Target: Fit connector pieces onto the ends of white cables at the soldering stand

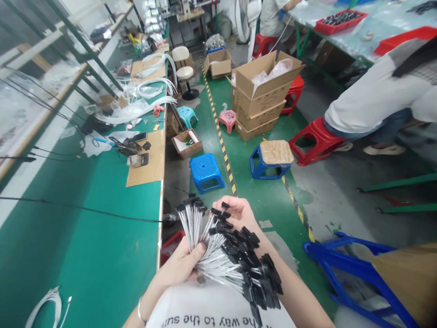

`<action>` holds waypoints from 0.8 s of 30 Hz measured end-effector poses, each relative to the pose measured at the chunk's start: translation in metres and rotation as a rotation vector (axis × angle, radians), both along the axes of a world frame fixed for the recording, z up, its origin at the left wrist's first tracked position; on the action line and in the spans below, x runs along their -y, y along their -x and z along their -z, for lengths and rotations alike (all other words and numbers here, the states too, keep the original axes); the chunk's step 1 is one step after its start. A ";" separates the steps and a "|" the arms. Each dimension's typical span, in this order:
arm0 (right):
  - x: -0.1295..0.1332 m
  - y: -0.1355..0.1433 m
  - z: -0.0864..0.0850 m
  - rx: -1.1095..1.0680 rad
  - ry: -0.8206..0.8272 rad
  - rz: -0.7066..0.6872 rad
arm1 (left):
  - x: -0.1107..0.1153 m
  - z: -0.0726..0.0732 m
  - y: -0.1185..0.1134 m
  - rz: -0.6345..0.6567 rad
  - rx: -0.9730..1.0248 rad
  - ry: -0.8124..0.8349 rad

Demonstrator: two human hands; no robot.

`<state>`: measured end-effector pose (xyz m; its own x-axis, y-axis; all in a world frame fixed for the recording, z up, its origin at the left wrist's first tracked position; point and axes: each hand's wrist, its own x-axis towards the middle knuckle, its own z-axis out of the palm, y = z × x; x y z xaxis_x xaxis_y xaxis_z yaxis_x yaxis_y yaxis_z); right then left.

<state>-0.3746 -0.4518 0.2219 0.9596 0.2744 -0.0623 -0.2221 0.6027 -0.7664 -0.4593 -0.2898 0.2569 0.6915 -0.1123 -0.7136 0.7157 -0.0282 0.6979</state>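
The wire bunch (218,264) is held by the curled left hand (182,262); atop it, one black end (225,205) is pinched by the right hand (241,212), fingers bent.

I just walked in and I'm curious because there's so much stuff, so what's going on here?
Someone is holding a big bunch of thin whitish cables with black ends. The left hand is wrapped around the bunch, and the right hand is up by the black ends; I can't tell if it pinches one. A white coil lies on the green table beside them. On the other side, another person sits on a red stool.
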 end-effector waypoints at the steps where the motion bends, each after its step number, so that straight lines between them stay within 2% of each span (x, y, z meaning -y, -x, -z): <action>1: 0.000 0.001 0.002 0.011 -0.001 0.008 | 0.000 0.000 0.000 0.011 0.003 -0.002; 4: 0.001 0.003 0.003 0.031 -0.013 0.006 | 0.000 0.001 0.001 0.059 0.026 -0.022; 9: 0.005 0.006 0.000 0.057 -0.047 -0.040 | 0.001 0.000 0.002 0.069 0.168 -0.086; 14: 0.011 0.012 -0.005 0.115 -0.086 -0.069 | 0.002 -0.005 0.005 0.127 0.154 -0.141; 20: 0.017 0.022 -0.010 0.066 -0.054 -0.100 | 0.002 -0.006 0.010 0.062 0.187 -0.221; 24: 0.020 0.024 -0.009 0.078 -0.059 -0.110 | 0.002 -0.002 0.013 0.044 0.096 -0.176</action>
<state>-0.3986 -0.4721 0.2306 0.9250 0.3788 0.0309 -0.2299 0.6224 -0.7482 -0.4728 -0.2917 0.2590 0.7543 -0.0233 -0.6561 0.6416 -0.1861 0.7441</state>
